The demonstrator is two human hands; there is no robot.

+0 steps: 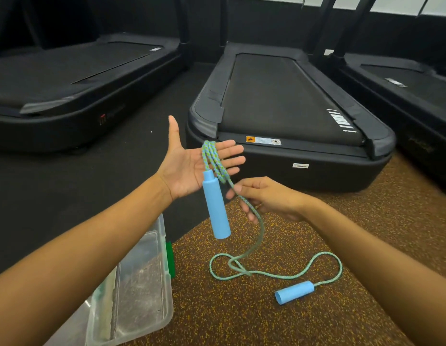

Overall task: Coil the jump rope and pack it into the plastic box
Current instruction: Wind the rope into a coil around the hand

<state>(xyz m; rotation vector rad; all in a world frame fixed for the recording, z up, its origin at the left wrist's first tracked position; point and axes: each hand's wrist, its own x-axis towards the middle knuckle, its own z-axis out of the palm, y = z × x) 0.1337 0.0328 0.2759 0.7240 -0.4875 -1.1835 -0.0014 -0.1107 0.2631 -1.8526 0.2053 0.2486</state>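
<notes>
My left hand point(189, 166) is held out flat, palm up, fingers spread. A couple of loops of the blue-green braided jump rope point(212, 158) are wound over its fingers. One light blue handle point(216, 206) hangs down from these loops. My right hand point(264, 198) pinches the rope just below the loops. From there the rope drops to the speckled floor, where it lies in loose curves point(274, 275) ending at the second blue handle point(294, 292). The clear plastic box point(142, 278) stands open on the floor under my left forearm.
A green clip point(170, 255) sits on the box's right edge. Three black treadmills stand ahead: left point(67, 78), centre point(286, 108), right point(411, 86). The floor is black mat on the left and brown speckled rubber point(241, 320) on the right.
</notes>
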